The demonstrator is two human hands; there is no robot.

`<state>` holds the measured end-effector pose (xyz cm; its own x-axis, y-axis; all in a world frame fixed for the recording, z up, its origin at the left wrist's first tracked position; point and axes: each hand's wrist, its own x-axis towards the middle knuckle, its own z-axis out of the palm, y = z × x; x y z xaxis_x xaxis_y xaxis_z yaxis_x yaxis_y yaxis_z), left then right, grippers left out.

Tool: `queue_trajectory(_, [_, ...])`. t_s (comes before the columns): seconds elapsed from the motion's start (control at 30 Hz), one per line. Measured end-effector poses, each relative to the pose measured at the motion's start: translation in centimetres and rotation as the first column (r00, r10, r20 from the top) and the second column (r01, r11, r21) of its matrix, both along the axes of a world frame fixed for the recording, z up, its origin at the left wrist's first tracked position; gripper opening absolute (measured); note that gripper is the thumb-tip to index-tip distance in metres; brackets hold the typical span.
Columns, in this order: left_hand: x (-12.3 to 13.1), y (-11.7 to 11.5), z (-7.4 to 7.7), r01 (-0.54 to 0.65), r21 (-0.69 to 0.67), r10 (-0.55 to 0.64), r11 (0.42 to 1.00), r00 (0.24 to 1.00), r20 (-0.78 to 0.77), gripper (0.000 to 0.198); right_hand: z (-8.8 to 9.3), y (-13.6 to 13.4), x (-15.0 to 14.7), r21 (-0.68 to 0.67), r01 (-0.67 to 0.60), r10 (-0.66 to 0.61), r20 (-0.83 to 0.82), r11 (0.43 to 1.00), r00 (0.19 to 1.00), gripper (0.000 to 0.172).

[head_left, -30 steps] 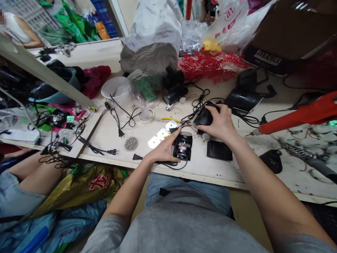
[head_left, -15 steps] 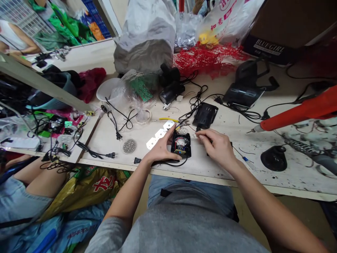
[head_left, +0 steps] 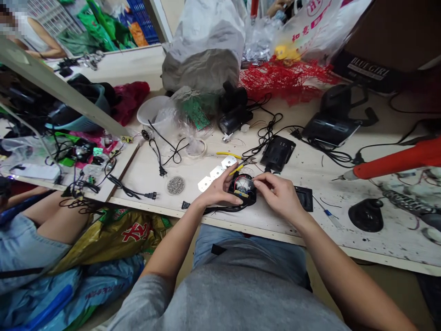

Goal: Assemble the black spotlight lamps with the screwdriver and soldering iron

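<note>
Got a small black open plastic housing point(head_left: 244, 188) sitting near the front edge of the pale wooden workbench point(head_left: 275, 227), right between both hands. Clamping it from the left with the left hand point(head_left: 217, 192): fingers curled about halfway shut round its near side, thumb up over the top edge. Looks like a steadying grip, to keep such a light shell from skating about.

Working at its right rim with the right hand point(head_left: 279, 195), fingertips bunched close together against the shell. Can't tell whether pinching the rim itself or some tiny part, too small to make out. Holding it open side up, red wires and a shiny round silver bit showing, presumably to keep the insides reachable.

Keeping the rest close but clear of the hands:
- flat black square cover point(head_left: 305, 197) just beside the right hand
- thin blue-handled screwdriver point(head_left: 328, 213) a bit further right
- second black ribbed casing point(head_left: 277, 151) behind
- strip of white metal plates point(head_left: 215, 172) just beside the left fingertips
- yellow-handled cutters point(head_left: 231, 156) behind that
- little round dish of silver pellets point(head_left: 175, 185) off to the left, probably dished to stop them rolling away
</note>
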<state>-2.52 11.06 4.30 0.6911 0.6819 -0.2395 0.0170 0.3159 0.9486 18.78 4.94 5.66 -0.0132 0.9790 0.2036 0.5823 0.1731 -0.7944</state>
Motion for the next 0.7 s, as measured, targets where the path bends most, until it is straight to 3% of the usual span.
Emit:
queue_trajectory(0.2, [-0.20,0.20,-0.07,-0.007,-0.044,0.009,0.999,0.999,0.040,0.135,-0.30,0.20,-0.38,-0.008,-0.014,0.013,-0.025,1.000,1.000,0.009])
queue_trajectory(0.57, [-0.49,0.00,-0.70,0.019,0.004,-0.019,1.000,0.999,0.037,0.124,-0.82,0.15,-0.26,-0.028,-0.095,0.098,0.108,0.995,0.989,0.009])
queue_trajectory(0.7, [-0.53,-0.09,-0.54,0.008,0.009,-0.008,1.000,1.000,0.004,0.122,-1.04,-0.16,-0.36,0.031,-0.135,0.127,0.182,0.990,0.975,0.009])
